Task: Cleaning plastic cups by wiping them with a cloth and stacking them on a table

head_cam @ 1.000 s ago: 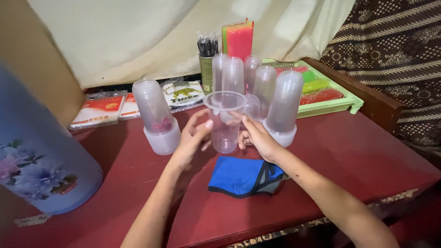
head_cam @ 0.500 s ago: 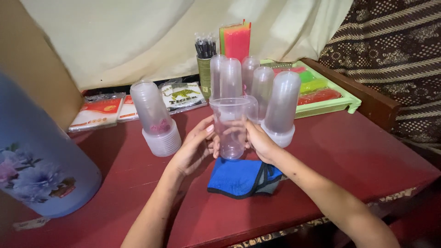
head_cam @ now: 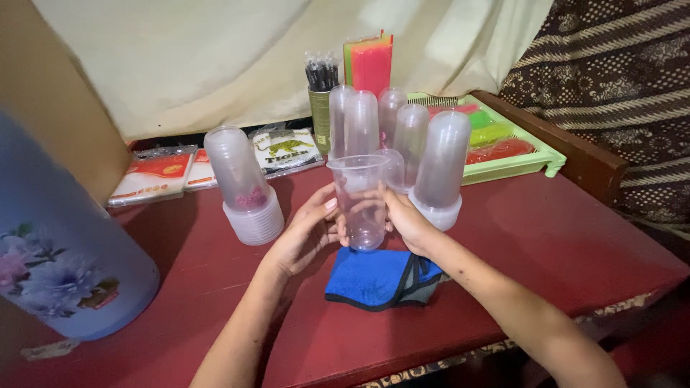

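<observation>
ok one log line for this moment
left hand: holds clear cup | right hand: holds same cup | cup: upright, above blue cloth | red table

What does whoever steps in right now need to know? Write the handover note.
Left hand: fingers on the left side of the clear plastic cup.
Right hand: grips the cup's right side.
Cup: upright, empty, held above the blue cloth on the red table.
Nearby: inverted cup stacks left and behind.
Done: one cup is in hand, apart from the stacks.
Left: it has not been set down or put on any stack.
</observation>
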